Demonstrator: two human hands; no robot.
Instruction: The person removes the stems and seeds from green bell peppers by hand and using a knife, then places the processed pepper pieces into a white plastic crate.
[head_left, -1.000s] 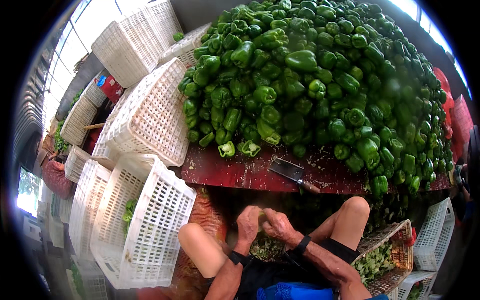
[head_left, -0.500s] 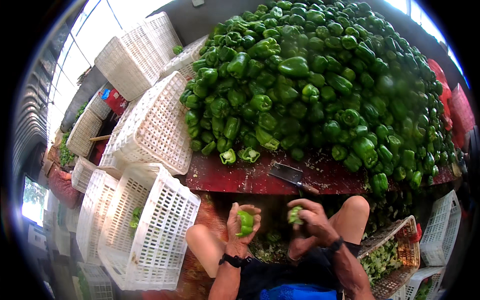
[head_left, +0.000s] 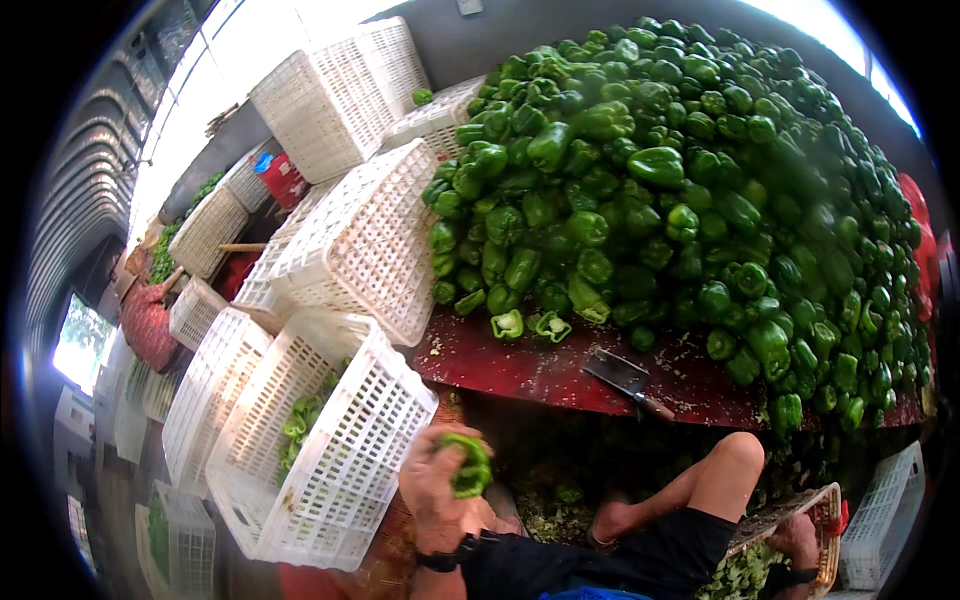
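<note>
My left hand [head_left: 432, 490] is closed round a green bell pepper [head_left: 472, 468], which shows a hollow, cut-open side. It is raised beside the right side of a white plastic crate [head_left: 350, 470]. Inside that crate lie some green pepper pieces [head_left: 297, 425]. At the lower right my right hand [head_left: 795, 540] is at a brownish basket [head_left: 828, 555] holding pale green pepper scraps [head_left: 735, 578]; its fingers are mostly hidden. A cleaver [head_left: 617, 370] with a wooden handle rests on the red tabletop [head_left: 500, 365], and two cut pepper pieces [head_left: 508, 324] lie by the pile's near edge.
A large heap of green bell peppers [head_left: 640, 200] covers most of the table. White crates [head_left: 350, 245] are stacked on the left, and another crate [head_left: 880, 505] stands far right. A person in a red top [head_left: 150, 325] is bent at the far left. Scraps litter the floor.
My left hand has moved left toward the white crate with the pepper. My right hand has gone from in front of me to the scrap basket. The whole view has shifted and tilted.
</note>
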